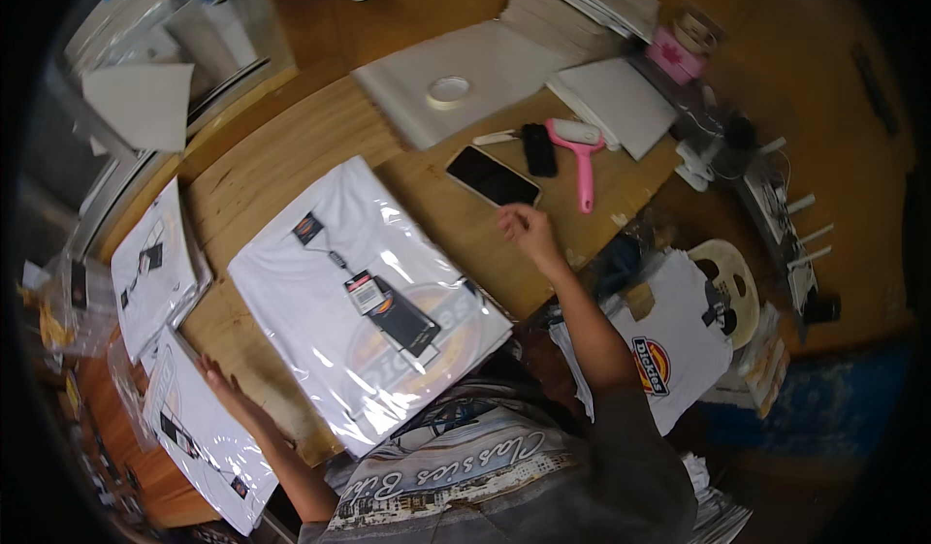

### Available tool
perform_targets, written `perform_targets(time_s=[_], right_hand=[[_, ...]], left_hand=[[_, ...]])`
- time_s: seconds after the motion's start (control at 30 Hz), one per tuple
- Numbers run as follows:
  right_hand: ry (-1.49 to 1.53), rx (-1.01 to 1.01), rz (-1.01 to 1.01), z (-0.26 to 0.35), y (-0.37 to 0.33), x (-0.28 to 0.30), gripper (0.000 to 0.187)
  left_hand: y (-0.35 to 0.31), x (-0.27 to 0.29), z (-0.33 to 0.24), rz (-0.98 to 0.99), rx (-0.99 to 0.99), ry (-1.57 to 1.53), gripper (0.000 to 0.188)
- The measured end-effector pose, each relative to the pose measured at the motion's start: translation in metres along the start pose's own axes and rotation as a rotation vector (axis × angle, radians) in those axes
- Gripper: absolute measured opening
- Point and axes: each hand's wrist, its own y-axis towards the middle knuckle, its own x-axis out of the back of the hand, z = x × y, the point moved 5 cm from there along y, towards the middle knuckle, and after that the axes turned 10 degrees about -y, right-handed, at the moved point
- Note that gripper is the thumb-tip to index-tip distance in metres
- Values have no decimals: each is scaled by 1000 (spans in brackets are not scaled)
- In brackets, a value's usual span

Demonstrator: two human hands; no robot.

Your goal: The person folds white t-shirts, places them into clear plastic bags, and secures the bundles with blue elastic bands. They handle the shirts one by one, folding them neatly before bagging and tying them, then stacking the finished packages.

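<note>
A thick stack of white T-shirts in clear plastic [310,292] lies slantwise on the wooden table, right in front of me. A black hang tag [402,323] shows through the top bag. My left hand [225,389], fingers stretched out, is at the inner edge of another bagged white shirt [189,418] at the lower left; whether it presses on it is unclear. To the right of the stack, my right hand [527,229] has its fingers curled in, with nothing visible in them. It is beside the lower corner of a dark-screened phone [493,176].
More bagged shirts [160,263] lie at the left. Beyond the phone are a black object [538,149], a pink-handled lint roller [584,171], a tape roll [448,90] on plastic sheets [388,83] and white stacks [621,103]. A white printed shirt [679,321] lies over a stool [732,277] at right.
</note>
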Motion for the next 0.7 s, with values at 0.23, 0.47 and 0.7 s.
perform_targets(time_s=[0.23, 0.47, 0.7], right_hand=[[-434, 334, -367, 25, 0, 54, 20], [-462, 393, -572, -40, -113, 126, 10], [-630, 3, -429, -208, -172, 216, 9]], left_hand=[[-66, -79, -87, 136, -278, 115, 40], [-181, -192, -99, 416, -441, 194, 18], [-332, -355, -56, 1193, -38, 231, 12]])
